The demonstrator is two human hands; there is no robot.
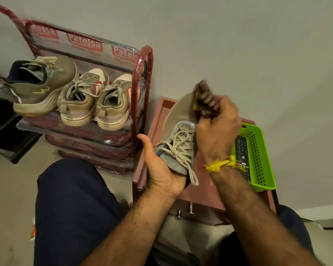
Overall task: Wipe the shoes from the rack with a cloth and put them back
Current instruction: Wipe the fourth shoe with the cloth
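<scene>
Shoe wiping under way.
I see left hand (pixel 161 169) gripping the shoe (pixel 178 150); right hand (pixel 217 129) fingers clench the cloth (pixel 204 98) against its toe.

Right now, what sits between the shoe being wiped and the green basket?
In the head view, the right hand gripping the cloth lies between the shoe and green basket.

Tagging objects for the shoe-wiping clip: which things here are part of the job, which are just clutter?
Job:
held shoe
brown cloth
left hand
right hand
shoe rack
three shoes on the rack

Clutter:
green basket
remote inside it
maroon table
</scene>
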